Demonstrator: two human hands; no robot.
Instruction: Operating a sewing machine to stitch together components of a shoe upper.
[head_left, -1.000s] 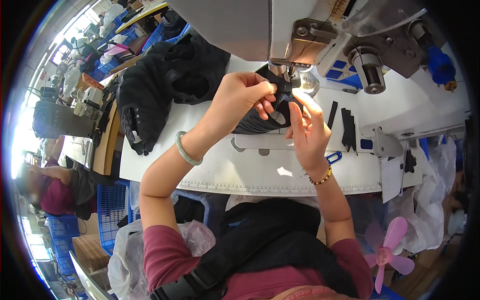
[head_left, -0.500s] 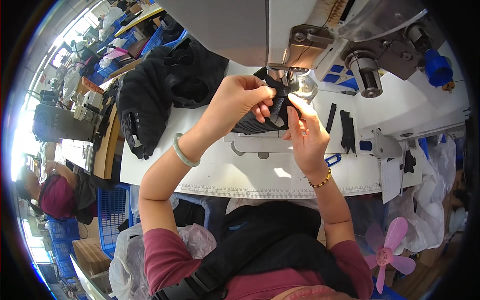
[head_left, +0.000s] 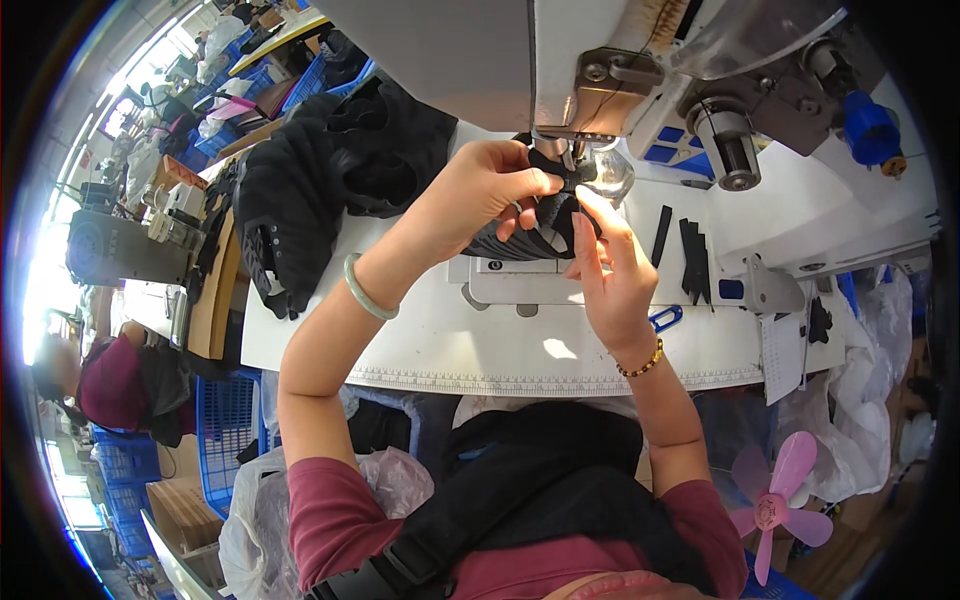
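A black shoe upper point(head_left: 511, 245) with a grey inner face lies under the presser foot of a sewing machine point(head_left: 556, 145). My left hand point(head_left: 478, 195) is closed, thumb and forefinger pinching its upper edge close to the needle. My right hand point(head_left: 617, 275) holds the right side of the same edge between forefinger and thumb. The two hands' fingertips nearly meet just in front of the presser foot. Fingers and machine head hide part of the upper and the stitching point.
A heap of black shoe uppers point(head_left: 300, 180) lies left on the white table point(head_left: 430, 335). Black strips point(head_left: 692, 262) and a blue-handled tool point(head_left: 665, 318) lie right. A pink fan point(head_left: 771, 510) stands lower right; blue baskets point(head_left: 226, 420) are lower left. Another person point(head_left: 115, 385) sits far left.
The shoe upper has shifted slightly under the presser foot. My left hand has moved a little, its thumb nearer my right forefinger. The person at far left has changed posture.
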